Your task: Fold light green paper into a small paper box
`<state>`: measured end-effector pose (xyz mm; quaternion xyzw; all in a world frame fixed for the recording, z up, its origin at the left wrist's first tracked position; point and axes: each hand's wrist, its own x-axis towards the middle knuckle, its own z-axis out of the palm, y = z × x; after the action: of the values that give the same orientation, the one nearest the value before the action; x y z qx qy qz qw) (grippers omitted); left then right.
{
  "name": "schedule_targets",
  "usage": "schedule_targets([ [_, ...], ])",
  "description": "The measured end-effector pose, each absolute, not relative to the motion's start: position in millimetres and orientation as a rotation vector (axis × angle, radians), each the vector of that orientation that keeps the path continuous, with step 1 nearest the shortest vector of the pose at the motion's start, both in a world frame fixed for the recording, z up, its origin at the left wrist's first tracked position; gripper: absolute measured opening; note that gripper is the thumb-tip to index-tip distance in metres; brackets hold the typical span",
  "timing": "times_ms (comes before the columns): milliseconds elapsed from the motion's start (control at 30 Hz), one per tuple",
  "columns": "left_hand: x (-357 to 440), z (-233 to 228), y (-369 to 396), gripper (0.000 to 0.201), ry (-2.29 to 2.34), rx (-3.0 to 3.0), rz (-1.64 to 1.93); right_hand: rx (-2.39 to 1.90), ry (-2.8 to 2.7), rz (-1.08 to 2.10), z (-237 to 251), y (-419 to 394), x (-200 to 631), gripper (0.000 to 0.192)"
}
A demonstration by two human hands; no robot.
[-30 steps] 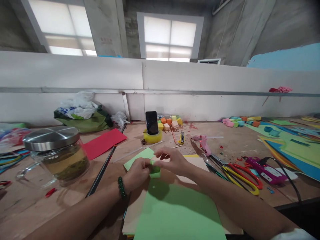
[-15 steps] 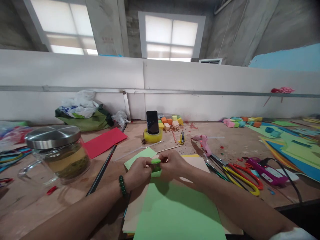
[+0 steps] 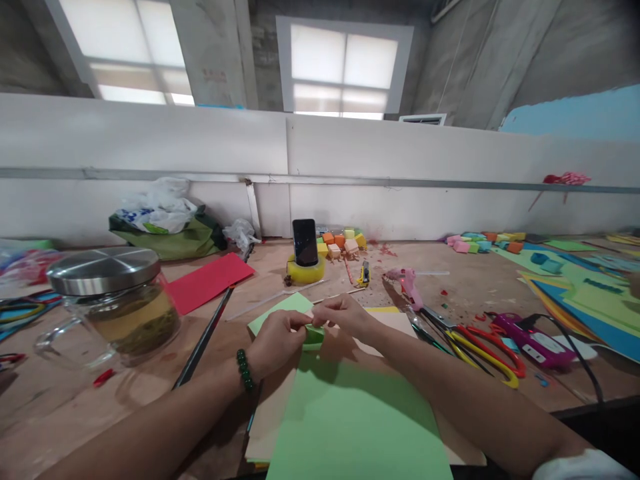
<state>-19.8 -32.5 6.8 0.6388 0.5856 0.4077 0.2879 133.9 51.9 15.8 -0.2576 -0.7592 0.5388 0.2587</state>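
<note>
My left hand [image 3: 280, 343], with a green bead bracelet at the wrist, pinches the left side of a small folded piece of green paper [image 3: 314, 337]. From the other side my right hand [image 3: 345, 319] grips the same piece, its fingertips close to those of the left. Fingers cover the top of the folded piece, so its full shape is hidden. Below the hands lies a large light green sheet [image 3: 360, 420] on a stack of beige sheets [image 3: 273, 427]. A smaller light green sheet [image 3: 280, 308] lies behind my left hand.
On the left stand a glass tea mug [image 3: 125, 320] and a red sheet [image 3: 213, 281]. A phone [image 3: 305, 241] leans on a yellow tape roll [image 3: 305, 272] at the back. To the right lie a pink glue gun [image 3: 410, 287], scissors [image 3: 493, 350] and a purple device [image 3: 535, 339].
Both hands have come slightly closer together, and the fingers now cover the top of the folded green paper that showed before. The view has shifted very slightly.
</note>
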Motion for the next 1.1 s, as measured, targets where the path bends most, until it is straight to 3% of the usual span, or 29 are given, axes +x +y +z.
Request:
schedule_targets([
  [167, -18.4, 5.3, -32.6, 0.024, 1.586, 1.768, 1.094, -0.756, -2.084, 1.438, 7.3, 53.4, 127.6, 0.007],
  [367, -18.4, 7.3, -32.7, 0.028, 1.607, 1.746, 0.995, -0.806, -2.19, 1.314, -2.9, 56.8, 125.6, 0.006],
  [500, -22.0, 11.5, -33.5, 0.034, 1.54, 1.653, 0.982, -0.834, -2.324, 1.036, 2.3, 53.7, 128.6, 0.007],
  [567, -24.4, 11.5, -33.0, 0.046, 1.397, 1.621, 1.042, -0.805, -2.343, 0.894, 7.8, 51.9, 130.6, 0.008],
  [700, -26.7, 5.5, -29.4, 0.093, 1.23, 1.599, 1.093, -0.677, -2.313, 0.79, 14.4, 50.0, 132.6, 0.011],
  [733, -26.3, 4.3, -28.5, 0.094, 1.241, 1.618, 1.081, -0.658, -2.316, 0.778, 14.8, 49.4, 132.4, 0.011],
  [900, -18.6, 7.6, -29.9, 0.059, 1.309, 1.774, 1.063, -0.704, -2.36, 0.686, 15.1, 43.6, 131.8, 0.009],
  [1100, -12.3, 4.1, -35.8, 0.094, 1.448, 1.744, 1.015, -0.73, -2.447, 0.556, 14.7, 40.1, 133.0, 0.014],
])
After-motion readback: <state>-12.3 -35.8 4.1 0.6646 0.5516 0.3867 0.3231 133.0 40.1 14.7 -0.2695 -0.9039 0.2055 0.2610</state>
